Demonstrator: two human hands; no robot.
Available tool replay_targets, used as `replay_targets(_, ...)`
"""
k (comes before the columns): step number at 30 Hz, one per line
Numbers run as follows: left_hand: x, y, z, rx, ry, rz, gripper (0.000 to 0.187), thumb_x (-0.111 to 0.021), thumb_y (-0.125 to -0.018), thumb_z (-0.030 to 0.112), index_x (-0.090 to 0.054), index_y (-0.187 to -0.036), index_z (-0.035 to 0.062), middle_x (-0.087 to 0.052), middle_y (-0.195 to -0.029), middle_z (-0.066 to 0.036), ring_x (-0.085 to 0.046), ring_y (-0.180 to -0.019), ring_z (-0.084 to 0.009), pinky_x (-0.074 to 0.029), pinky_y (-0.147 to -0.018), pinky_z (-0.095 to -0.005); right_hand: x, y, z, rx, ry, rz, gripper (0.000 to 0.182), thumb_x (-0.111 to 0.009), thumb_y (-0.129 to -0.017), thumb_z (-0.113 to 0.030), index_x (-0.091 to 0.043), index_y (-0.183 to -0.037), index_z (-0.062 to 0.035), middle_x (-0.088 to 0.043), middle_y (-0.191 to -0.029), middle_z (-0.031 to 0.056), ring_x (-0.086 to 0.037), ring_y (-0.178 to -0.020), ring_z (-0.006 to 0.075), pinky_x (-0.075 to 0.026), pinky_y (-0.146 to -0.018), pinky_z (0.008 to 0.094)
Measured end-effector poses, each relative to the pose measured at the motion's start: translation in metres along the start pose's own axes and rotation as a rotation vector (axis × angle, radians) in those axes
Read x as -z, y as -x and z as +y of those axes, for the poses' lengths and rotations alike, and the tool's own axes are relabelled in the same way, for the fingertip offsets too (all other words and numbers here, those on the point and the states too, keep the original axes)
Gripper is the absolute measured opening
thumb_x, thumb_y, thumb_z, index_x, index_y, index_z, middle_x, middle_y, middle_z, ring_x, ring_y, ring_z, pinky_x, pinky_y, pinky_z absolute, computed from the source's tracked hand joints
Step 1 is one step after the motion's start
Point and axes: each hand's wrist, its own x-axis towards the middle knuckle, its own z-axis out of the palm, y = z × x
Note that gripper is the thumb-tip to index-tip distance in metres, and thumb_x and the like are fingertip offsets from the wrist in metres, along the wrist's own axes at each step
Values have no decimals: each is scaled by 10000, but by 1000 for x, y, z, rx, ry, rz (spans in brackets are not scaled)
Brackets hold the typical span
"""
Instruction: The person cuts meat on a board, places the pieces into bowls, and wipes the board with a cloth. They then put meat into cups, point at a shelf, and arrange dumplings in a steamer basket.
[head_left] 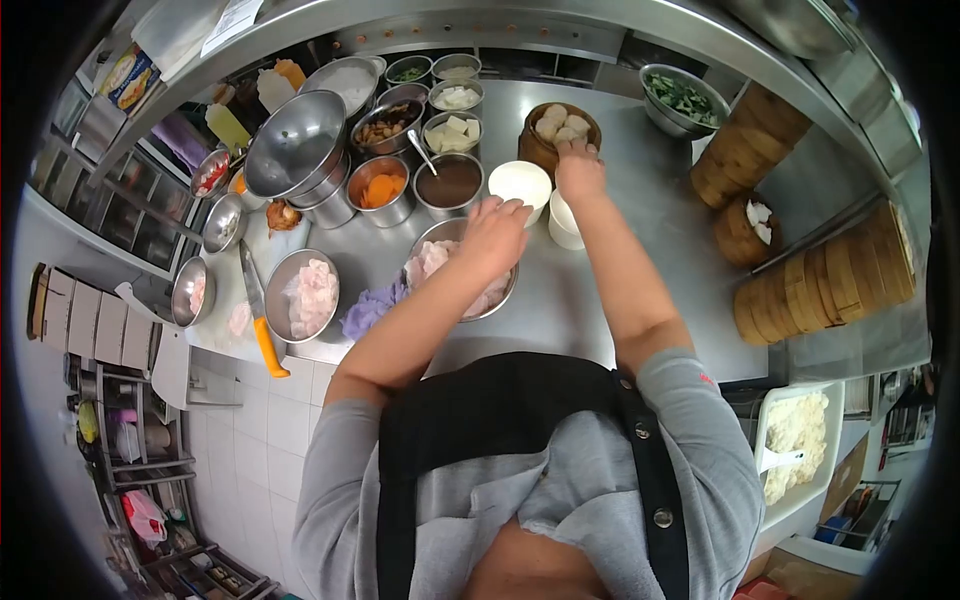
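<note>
At the near-left rim of a white bowl (521, 184) is my left hand (495, 232), its fingers bent; whether they grip the rim is unclear. My right hand (580, 170) reaches over the near-right edge of a round bamboo steamer (541, 153) holding several pale round pieces (562, 122). Its fingers point down at the pieces, and their tips are hidden. Below my right wrist stands a white cup (564, 228), partly covered by the arm. Under my left forearm sits a metal bowl of pale pink meat (430, 258).
Metal pots with carrot slices (381, 190), brown sauce (449, 184) and white cubes (453, 134) stand left. An orange-handled knife (265, 345) lies beside another meat bowl (312, 295). Stacked steamers (825, 280) and a bowl of greens (680, 101) are right. A purple cloth (374, 309) lies near my left forearm.
</note>
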Motion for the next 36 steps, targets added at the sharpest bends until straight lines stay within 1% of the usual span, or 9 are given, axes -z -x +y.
replay_targets(2, -6, -10, -1, 38, -99, -101, 316, -686, -833, 184, -658, -1140, 117, -638, -1170, -76, -534, -1147, -293, -359, -1022, -468, -13, 9, 4, 13, 24, 97, 205, -609, -858, -153, -626, -1053, -90, -621, -1149, 113, -591, -1103, 332, -526, -868, 489)
replay_targets(5, -3, -12, 10, 108, -185, -258, 330, -703, -817, 221, -663, -1133, 133, -645, -1113, -72, -546, -1110, -285, -346, -1013, -469, 14, 33, -3, -37, 1, -152, 252, -572, -874, -125, -638, -1116, -97, -618, -1180, 118, -585, -1139, 323, -496, -919, 491)
replay_targets(8, -11, 4, 16, 114, -218, -241, 316, -690, -824, 231, -664, -1127, 147, -648, -1076, -67, -554, -1096, -282, -350, -1002, -472, 7, 43, 4, -40, -77, -8, 220, -573, -882, -132, -650, -1085, -99, -625, -1171, 117, -585, -1134, 326, -499, -910, 488)
replay_targets(17, -14, -4, 11, 151, -201, -306, 267, -539, -847, 102, -702, -1051, 158, -661, -1046, -90, -551, -1123, -291, -292, -1075, -569, 9, 30, 27, -7, -256, 67, 246, -636, -847, -172, -633, -1068, -65, -648, -1074, 174, -619, -1041, 347, -499, -903, 463)
replay_targets(20, -1, -3, 19, 140, -255, -336, 255, -530, -847, 100, -724, -1003, 156, -669, -1028, -92, -556, -1120, -280, -265, -1094, -589, 7, 13, 67, -153, -423, 251, 295, -659, -844, -202, -627, -1095, -49, -641, -1107, 211, -617, -1041, 364, -508, -887, 449)
replay_targets(23, 3, -5, 20, 119, -309, -370, 252, -520, -850, 107, -731, -975, 168, -675, -1019, -88, -564, -1110, -264, -243, -1111, -597, -33, -10, 111, -498, -567, 154, 356, -647, -892, -238, -596, -1171, -25, -637, -1134, 215, -617, -1066, 343, -531, -848, 454)
replay_targets(26, 4, -6, 21, 127, -322, -428, 259, -517, -845, 103, -733, -977, 160, -673, -1021, -91, -562, -1117, -258, -195, -1133, -613, -23, -3, 110, -773, -1198, -280, 442, -596, -949, -315, -522, -1296, -51, -624, -1097, 146, -654, -866, 248, -549, -692, 397)
replay_targets(31, 8, -9, 23, 114, -397, -552, 245, -562, -836, 132, -721, -1022, 140, -662, -1069, -84, -552, -1145, -262, -117, -1157, -644, -33, 1, 104, -674, -1375, -293, 448, -557, -967, -296, -488, -1341, -61, -624, -1112, 133, -661, -860, 253, -572, -591, 388)
replay_targets(36, 13, -7, 31, 109, -284, -354, 293, -624, -851, 228, -667, -1120, 121, -639, -1127, -97, -548, -1151, -280, -76, -1140, -681, -25, -4, 107, -647, -1285, -153, 389, -545, -967, -234, -495, -1314, -66, -620, -1085, 140, -664, -844, 261, -602, -601, 414)
